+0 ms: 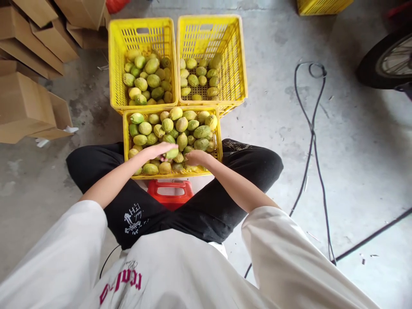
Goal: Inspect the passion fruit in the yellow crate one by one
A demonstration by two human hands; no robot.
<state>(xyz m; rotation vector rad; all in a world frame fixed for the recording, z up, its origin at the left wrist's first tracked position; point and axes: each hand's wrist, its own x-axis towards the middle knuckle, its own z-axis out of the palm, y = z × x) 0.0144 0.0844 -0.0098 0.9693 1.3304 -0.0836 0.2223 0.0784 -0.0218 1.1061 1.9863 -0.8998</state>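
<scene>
The left hand (161, 150) is lying palm-down over a green fruit (172, 153) at the near edge of the near crate (220, 141), its fingers curling around it in a loose grasp. The right hand (195, 158) is reaching in just beside it, resting on the fruit pile; whether it is clenching anything I cannot tell, since its fingers are turning away from view. The near crate is sitting between the person's knees, heaped almost to its rim with green and yellowish fruit.

Beyond it, two more crates are standing side by side: the far left crate (116, 64) about half full, the far right crate (240, 64) holding only a thin layer. A red stool (170, 193) is showing under the near crate's near edge. Cardboard boxes (28, 98) are piling up at the left, and a black cable (313, 128) is snaking across the concrete floor (354, 171) at the right.

With the pile so high, pulling one fruit out could be loosening its neighbours, sending them rolling over the rim onto the floor. A loose grip could also be letting the fruit slip.
</scene>
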